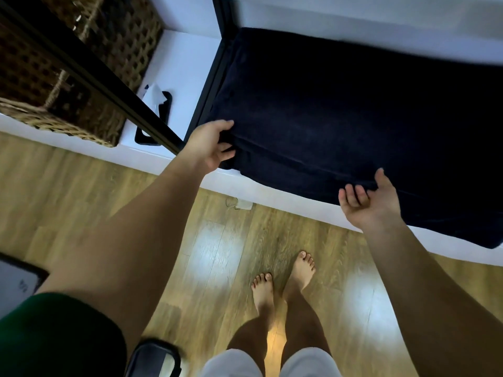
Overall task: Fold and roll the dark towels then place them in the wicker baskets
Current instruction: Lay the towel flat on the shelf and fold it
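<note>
The dark navy cloth towel [340, 110] lay flat on the white bench [185, 69], draping its near edge. Your left grip [211, 146] pinched the near-left corner. Your right grip [367, 202] was open and empty at the near edge. Soft, limp, likely light: take it by the corners.

Dim indoor shot, wide-angle, soft overall.
Glare patches on wood floor [215, 248]; dark towel [353, 110] near-black, no texture; wicker basket [40, 63] blurred; edges bowed w/ fisheye distort.
</note>
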Available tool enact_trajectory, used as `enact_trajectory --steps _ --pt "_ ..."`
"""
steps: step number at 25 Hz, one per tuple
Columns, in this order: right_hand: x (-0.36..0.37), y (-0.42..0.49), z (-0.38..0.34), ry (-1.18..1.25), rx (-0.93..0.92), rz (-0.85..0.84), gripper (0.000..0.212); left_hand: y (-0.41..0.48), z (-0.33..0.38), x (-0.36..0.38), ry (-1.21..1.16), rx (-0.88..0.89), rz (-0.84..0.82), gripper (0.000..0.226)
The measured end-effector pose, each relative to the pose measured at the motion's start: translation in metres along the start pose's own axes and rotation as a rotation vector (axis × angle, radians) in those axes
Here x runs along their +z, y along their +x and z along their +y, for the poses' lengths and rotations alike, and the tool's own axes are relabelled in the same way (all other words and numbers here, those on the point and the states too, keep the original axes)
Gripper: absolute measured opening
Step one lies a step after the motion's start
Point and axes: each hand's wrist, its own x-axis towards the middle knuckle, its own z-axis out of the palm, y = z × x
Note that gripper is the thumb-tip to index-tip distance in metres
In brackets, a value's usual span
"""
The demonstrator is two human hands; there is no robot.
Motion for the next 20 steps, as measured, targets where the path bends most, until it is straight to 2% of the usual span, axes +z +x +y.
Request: enact_trajectory --steps 2,3,5,7,8,10,12,13,14,17,19,20 --pt "-0.004 0.003 -0.015 0.063 0.012 0.031 0.045 0.002 -0.004 0.003 -0.316 -0.039 -0.075 0.025" --pt "-0.008 0.003 -0.019 0.095 0.002 0.038 0.042 0.002 -0.009 0.007 -0.322 -0.08 -0.044 0.024" --pt "-0.018 0.005 -0.017 0.087 -0.033 0.044 0.037 0.004 -0.023 0.01 -0.128 -0.166 0.066 0.032" --pt "-0.027 0.008 -0.015 0.061 -0.055 0.04 0.03 0.002 -0.034 0.014 0.041 -0.163 0.133 0.039" --pt "-0.028 0.007 -0.016 0.065 -0.065 0.018 0.024 0.003 -0.036 0.017 0.046 -0.102 0.148 0.035" --pt "-0.028 0.002 -0.024 0.1 -0.105 -0.01 0.013 -0.001 -0.026 0.02 -0.037 0.086 0.19 0.012" --pt "-0.03 -0.003 -0.033 0.131 -0.151 -0.045 0.011 -0.013 -0.014 0.022 -0.206 0.274 0.15 0.013" --pt "-0.032 -0.008 -0.035 0.162 -0.163 -0.067 0.009 -0.015 -0.011 0.023 -0.289 0.3 0.128 0.01" --pt "-0.035 -0.01 -0.039 0.199 -0.165 -0.075 0.004 -0.015 -0.012 0.024 -0.341 0.262 0.131 0.011" --pt "-0.045 -0.004 -0.06 0.253 -0.128 -0.031 0.03 -0.003 -0.027 0.016 -0.388 -0.088 0.173 0.03" --pt "-0.053 0.0 -0.081 0.259 -0.159 0.082 0.036 0.007 -0.034 0.008 -0.333 -0.263 0.158 0.033" --pt "-0.061 0.0 -0.095 0.249 -0.202 0.135 0.037 0.014 -0.041 0.01 -0.259 -0.302 0.096 0.035"
